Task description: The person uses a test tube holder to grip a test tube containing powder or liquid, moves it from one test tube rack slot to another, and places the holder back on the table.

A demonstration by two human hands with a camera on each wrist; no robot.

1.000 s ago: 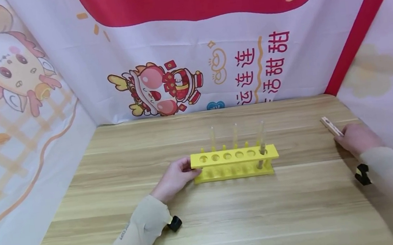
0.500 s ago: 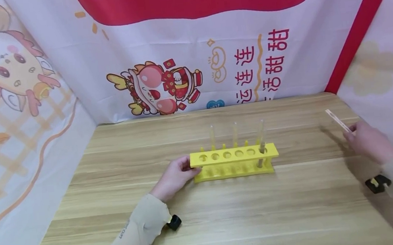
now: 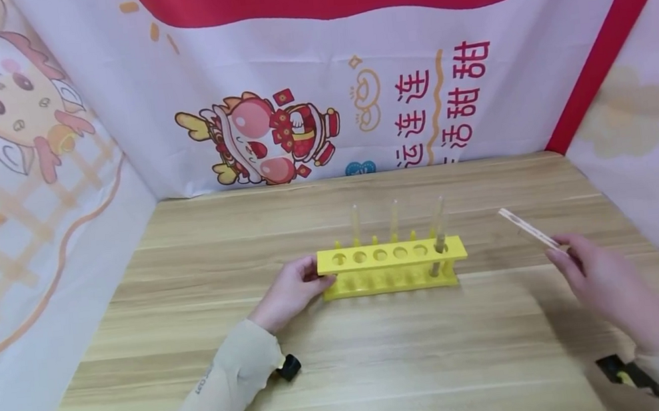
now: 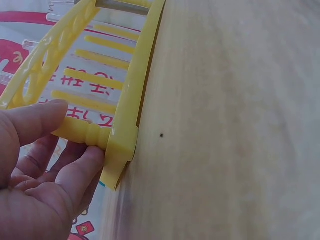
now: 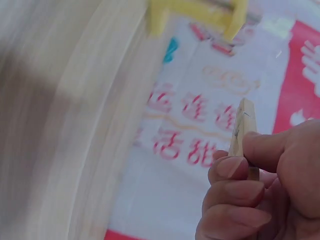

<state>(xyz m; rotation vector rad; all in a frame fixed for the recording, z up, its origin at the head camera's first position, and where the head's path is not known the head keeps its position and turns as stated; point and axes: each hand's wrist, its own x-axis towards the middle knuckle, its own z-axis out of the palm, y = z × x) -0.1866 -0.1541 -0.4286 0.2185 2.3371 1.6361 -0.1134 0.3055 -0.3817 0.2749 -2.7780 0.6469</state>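
A yellow test tube rack (image 3: 391, 256) stands upright on the table. My left hand (image 3: 290, 293) holds its left end; in the left wrist view the thumb and fingers (image 4: 82, 172) close round the end post (image 4: 82, 131). One test tube (image 3: 441, 245) sits tilted in the rack's rightmost hole, holding something greyish. Clear tubes (image 3: 355, 224) stand over pegs along the back. To the right, my right hand (image 3: 609, 286) pinches a slim wooden test tube clamp (image 3: 526, 228) above the table. In the right wrist view the clamp (image 5: 243, 125) shows between thumb and fingers, its lower part hidden.
The wood-grain table (image 3: 382, 361) spreads in front of the rack. A printed cloth (image 3: 289, 55) hangs behind the table, with further cloths at the left and right sides. Each wrist carries a small black device (image 3: 289, 367).
My right hand has lifted the clamp off the table, drawn back a little, then swung it left toward the rack. My left hand keeps its hold on the rack.
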